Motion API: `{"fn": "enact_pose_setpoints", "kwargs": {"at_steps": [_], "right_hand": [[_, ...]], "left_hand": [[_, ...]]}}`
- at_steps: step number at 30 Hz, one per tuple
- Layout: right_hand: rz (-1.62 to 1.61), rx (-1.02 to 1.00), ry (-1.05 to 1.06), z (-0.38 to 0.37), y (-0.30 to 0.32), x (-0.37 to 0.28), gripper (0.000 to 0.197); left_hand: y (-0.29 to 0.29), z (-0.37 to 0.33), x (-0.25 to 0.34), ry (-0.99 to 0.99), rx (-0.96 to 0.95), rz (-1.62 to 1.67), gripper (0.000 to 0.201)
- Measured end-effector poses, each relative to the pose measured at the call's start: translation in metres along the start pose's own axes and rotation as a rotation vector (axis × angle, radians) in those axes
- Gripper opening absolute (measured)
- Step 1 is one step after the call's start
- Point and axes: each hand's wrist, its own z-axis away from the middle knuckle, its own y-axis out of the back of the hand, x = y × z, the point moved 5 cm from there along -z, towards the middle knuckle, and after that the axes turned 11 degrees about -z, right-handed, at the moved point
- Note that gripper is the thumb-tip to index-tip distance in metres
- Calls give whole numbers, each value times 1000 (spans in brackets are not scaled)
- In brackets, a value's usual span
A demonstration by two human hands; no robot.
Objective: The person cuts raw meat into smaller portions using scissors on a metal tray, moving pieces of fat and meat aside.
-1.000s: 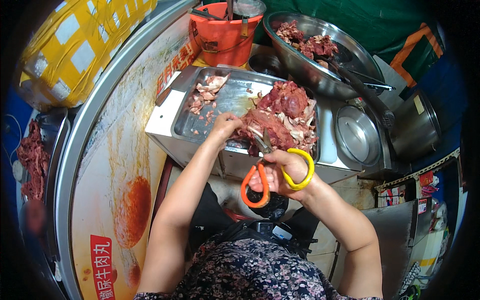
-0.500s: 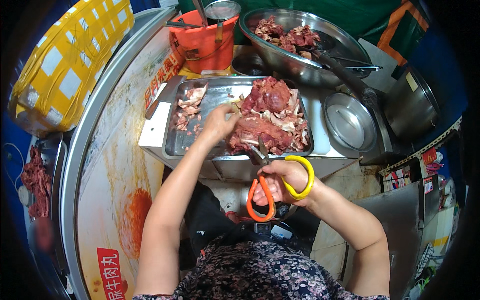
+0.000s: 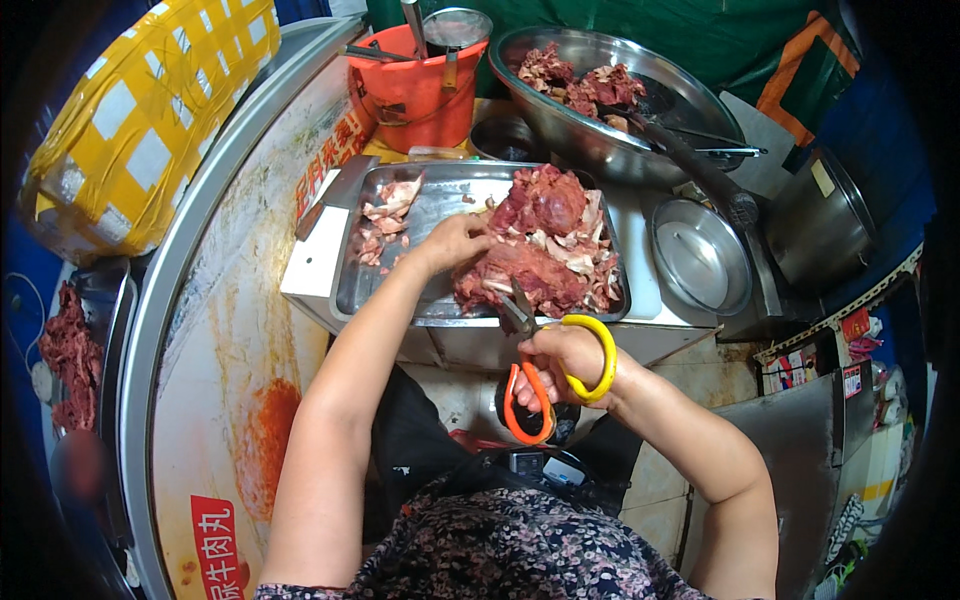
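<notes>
A steel tray (image 3: 440,190) holds a large heap of raw red meat (image 3: 530,275) with pale fat, on its right side. My left hand (image 3: 452,243) reaches into the tray with fingers bent, their tips pinched at the heap's left edge. In front of the tray, my right hand (image 3: 562,360) grips large scissors (image 3: 530,408) with one orange and one yellow handle. The yellow loop passes round the back of that hand. The blades point up at the meat's near edge; the tips overlap it in view. Small pale trimmings (image 3: 385,220) lie at the tray's left.
Behind the tray stand an orange bucket (image 3: 425,100) with tools and a wide steel basin (image 3: 640,145) holding more meat. An empty steel bowl (image 3: 700,255) sits at the right. A cleaver (image 3: 338,190) lies along the left edge. More meat (image 3: 72,350) is at far left.
My left hand has shifted slightly right along the meat's edge. The scissors' handles have drawn a little closer together and the blades look less spread. The whole view has moved slightly.
</notes>
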Motion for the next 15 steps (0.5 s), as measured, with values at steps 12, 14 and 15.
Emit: {"fn": "enact_pose_setpoints", "kwargs": {"at_steps": [12,14,15], "right_hand": [[72,3,-35,-5,5,2,33],[110,17,-48,-6,3,2,33],[100,18,-45,-8,4,4,33]], "left_hand": [[-17,-4,86,-46,245,-434,35],[-23,-9,92,11,149,-440,32],[-26,-10,90,40,98,-443,30]]}}
